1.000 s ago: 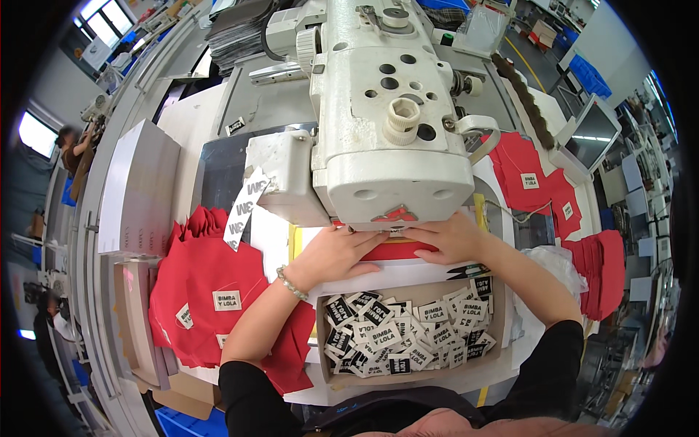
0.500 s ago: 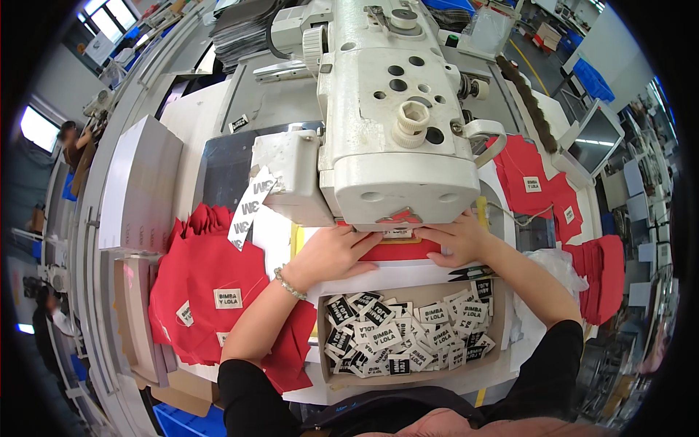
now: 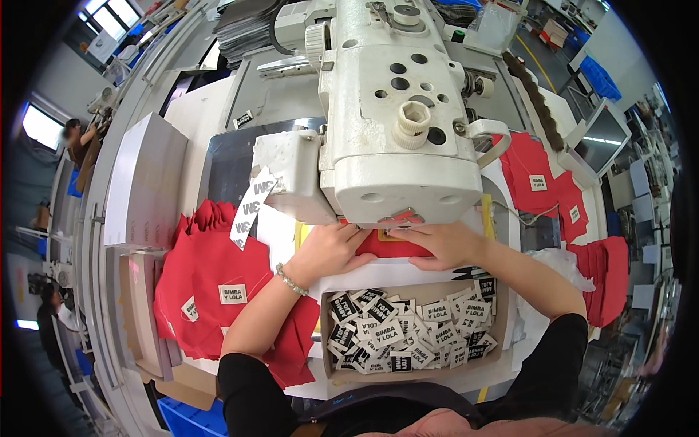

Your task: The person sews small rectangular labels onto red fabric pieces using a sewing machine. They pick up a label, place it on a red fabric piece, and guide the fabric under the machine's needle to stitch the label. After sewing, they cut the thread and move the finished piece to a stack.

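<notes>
My left hand lies on the left edge of a red fabric piece under the head of a white industrial sewing machine. Its fingers are stretched out, the tips partly hidden by the machine head, with the thumb apart along the fabric's near edge. From the right, my right hand lies flat on the same piece, fingers reaching left toward a small yellow-edged frame below the needle area. The box of loose fabric labels, black and white, stands just in front of my hands.
Red fabric pieces with labels are heaped at the left, beside a white box. More red pieces lie at the right, near a tilted screen. Dark-handled thread snips lie behind the label box.
My right hand has moved left and inward over the red fabric, its fingers now closer to the small frame. My left hand stays nearly in place. The view has shifted slightly.
</notes>
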A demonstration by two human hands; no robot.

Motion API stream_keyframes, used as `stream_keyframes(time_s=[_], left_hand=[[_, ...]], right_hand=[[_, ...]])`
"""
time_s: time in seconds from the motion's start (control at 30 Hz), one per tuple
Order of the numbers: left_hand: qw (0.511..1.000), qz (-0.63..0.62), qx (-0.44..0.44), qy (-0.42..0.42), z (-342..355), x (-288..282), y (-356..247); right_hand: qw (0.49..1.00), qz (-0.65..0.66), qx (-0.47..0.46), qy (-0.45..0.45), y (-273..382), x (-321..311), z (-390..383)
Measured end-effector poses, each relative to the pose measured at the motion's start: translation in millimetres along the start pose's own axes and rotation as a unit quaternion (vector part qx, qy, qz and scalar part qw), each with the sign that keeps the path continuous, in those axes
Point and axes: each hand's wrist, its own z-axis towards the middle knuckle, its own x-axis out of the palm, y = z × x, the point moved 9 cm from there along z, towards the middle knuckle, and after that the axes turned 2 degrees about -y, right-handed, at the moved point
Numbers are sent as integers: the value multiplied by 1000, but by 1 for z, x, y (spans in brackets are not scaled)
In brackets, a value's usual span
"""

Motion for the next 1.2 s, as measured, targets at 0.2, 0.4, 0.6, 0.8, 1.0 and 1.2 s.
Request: stream_keyframes(time_s=[0.2,0.4,0.6,0.8,1.0,1.2], left_hand=[[1000,2,6,-11,1,-3,-1],[1000,23,-12,7,-3,3,1],[997,16,-48,54,-7,16,7],[998,23,-47,42,-5,12,6],[998,21,-49,45,-7,14,6],[996,30,-56,57,-8,19,7]], right_hand=[[1000,27,4,-5,-4,1,-3],[999,8,-13,-40,-5,-2,-6],[1000,11,-4,-19,-9,7,-1],[999,39,-9,-34,-12,9,0],[994,89,52,20,-13,5,3],[999,35,23,-24,-6,4,2]])
